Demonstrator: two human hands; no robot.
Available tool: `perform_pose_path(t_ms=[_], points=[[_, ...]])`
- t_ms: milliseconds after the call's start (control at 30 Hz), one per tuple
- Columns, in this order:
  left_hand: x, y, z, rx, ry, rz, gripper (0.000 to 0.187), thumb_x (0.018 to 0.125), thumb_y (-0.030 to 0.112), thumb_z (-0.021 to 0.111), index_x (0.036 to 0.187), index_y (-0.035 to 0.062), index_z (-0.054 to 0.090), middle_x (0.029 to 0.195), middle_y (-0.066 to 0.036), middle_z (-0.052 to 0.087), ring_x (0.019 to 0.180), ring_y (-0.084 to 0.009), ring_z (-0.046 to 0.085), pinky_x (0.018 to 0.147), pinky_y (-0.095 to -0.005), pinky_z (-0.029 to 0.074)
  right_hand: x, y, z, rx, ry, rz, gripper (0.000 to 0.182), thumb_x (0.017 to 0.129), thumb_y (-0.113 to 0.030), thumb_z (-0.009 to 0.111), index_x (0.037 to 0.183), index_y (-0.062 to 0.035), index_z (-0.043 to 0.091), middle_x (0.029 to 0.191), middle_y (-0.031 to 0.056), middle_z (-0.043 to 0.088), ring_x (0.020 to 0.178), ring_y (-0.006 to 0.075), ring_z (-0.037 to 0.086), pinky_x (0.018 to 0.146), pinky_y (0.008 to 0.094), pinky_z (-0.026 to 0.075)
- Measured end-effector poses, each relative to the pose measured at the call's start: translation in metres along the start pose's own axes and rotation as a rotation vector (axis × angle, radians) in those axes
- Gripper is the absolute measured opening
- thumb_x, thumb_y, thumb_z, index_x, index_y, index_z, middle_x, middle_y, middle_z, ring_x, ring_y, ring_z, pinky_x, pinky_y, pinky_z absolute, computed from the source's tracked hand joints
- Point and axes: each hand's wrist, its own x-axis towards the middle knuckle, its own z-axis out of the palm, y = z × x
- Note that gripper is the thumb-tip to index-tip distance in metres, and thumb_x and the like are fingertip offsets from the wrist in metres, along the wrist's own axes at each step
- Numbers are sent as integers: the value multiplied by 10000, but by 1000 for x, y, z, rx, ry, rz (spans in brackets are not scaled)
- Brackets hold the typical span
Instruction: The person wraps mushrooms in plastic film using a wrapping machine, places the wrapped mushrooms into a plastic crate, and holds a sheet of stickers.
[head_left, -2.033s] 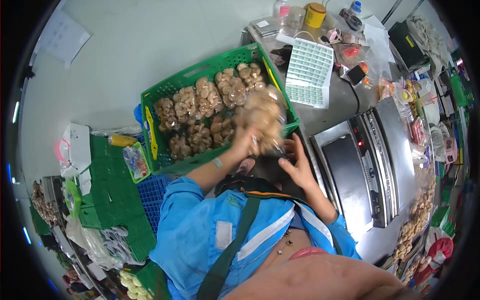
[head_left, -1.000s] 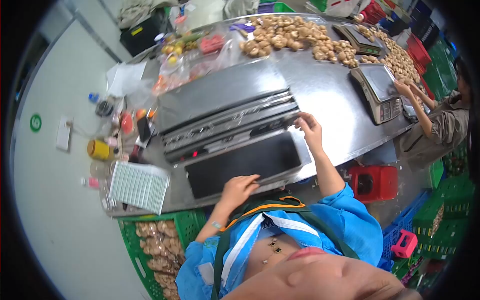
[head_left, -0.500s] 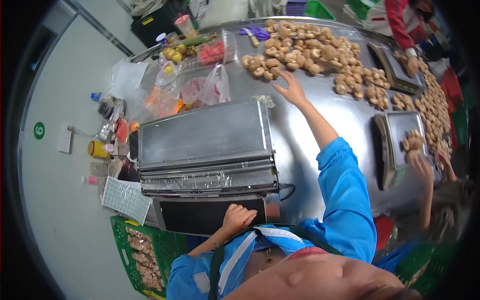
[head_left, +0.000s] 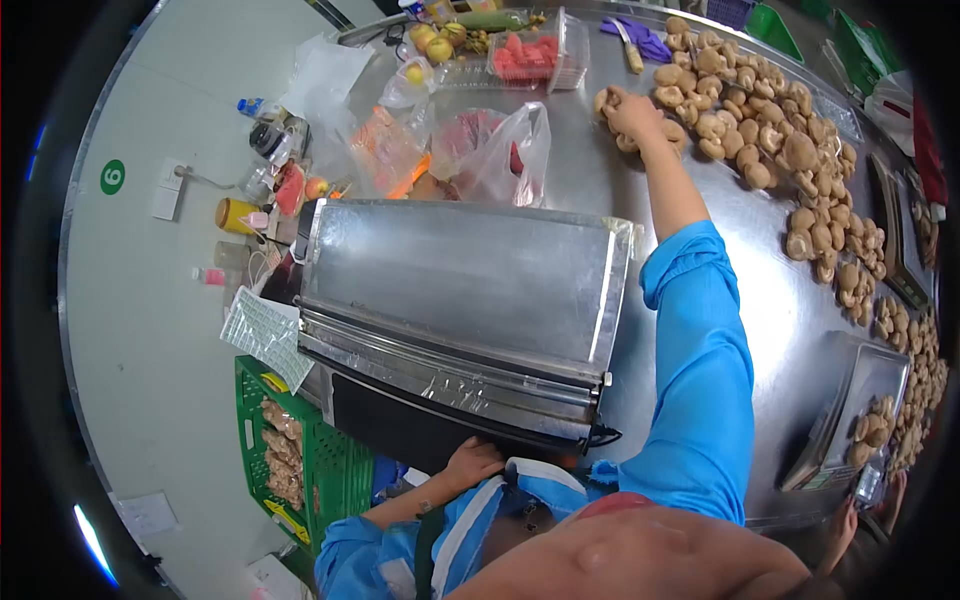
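Mushrooms: a loose pile of brown mushrooms [head_left: 745, 110] lay spread over the far part of the steel table [head_left: 720, 300], curving away along its right edge; the nearest ones sat just beside a clear plastic bag [head_left: 500, 150].
Right hand: the right hand [head_left: 632, 112], at the end of a fully stretched blue sleeve [head_left: 690, 370], rested on the near end of the pile with its fingers curled over one or two mushrooms; whether it had a firm hold could not be told.
Left hand: the left hand [head_left: 472, 462] lay low against the front edge of the wrapping machine [head_left: 460, 310], fingers bent on the dark plate, holding nothing that showed.
Step in hand: judged from the reach, this was the gathering of mushrooms from the pile.
Next move: it would call for closing the fingers on a small cluster without scattering the neighbours, then drawing the arm back past the machine's corner.
Around: a green crate [head_left: 290, 450] of packed mushrooms stood below the table at the left; fruit and a red-filled clear box [head_left: 530, 55] sat at the far edge.
Others: a scale [head_left: 860, 400] with a few mushrooms on it stood at the right, another person's hand [head_left: 838, 520] near it.
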Motion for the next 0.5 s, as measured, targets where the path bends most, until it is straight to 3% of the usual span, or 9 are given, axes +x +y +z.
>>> perform_pose_path(t_ms=[100, 167, 233, 367, 433, 500], points=[[10, 1, -6, 48, 35, 65, 180, 678, 225, 571, 828, 133, 609, 781, -9, 567, 795, -152, 549, 698, -320, 387, -38, 11, -9, -32, -45, -47, 433, 788, -364, 507, 1210, -269, 486, 1153, 51, 559, 1110, 276, 477, 880, 544, 369], [26, 9, -19, -43, 175, 65, 180, 667, 185, 605, 843, 147, 601, 676, 27, 546, 645, -149, 528, 608, -294, 359, -87, 28, -8, -25, 26, -65, 429, 782, -353, 523, 1200, -262, 490, 1119, 55, 569, 1102, 270, 477, 862, 531, 384], [32, 14, -25, -102, 156, 43, 213, 650, 147, 687, 848, 144, 611, 597, 14, 497, 550, -156, 483, 555, -311, 334, -153, 53, -11, -42, 13, -82, 438, 781, -369, 534, 1203, -263, 485, 1127, 58, 558, 1102, 266, 470, 857, 526, 388], [36, 21, -25, -53, 128, 30, 123, 688, 128, 669, 799, 144, 619, 585, 5, 481, 537, -176, 467, 557, -326, 323, -323, 100, -30, -3, 2, -131, 447, 793, -296, 586, 1212, -197, 469, 1128, 83, 517, 1131, 282, 426, 898, 546, 349], [40, 28, -23, -34, 146, 7, 85, 701, 130, 663, 775, 140, 623, 601, -3, 502, 555, -175, 483, 566, -326, 331, -401, 112, -48, 7, -51, -107, 439, 763, -267, 620, 1176, -189, 491, 1087, 55, 522, 1115, 283, 420, 828, 490, 378], [56, 46, -14, -141, 205, 85, 70, 703, 131, 664, 763, 132, 629, 630, -8, 536, 583, -176, 511, 589, -325, 348, -466, 130, -45, -62, 29, -125, 441, 754, -261, 629, 1166, -178, 494, 1073, 47, 520, 1110, 267, 423, 798, 472, 381]])
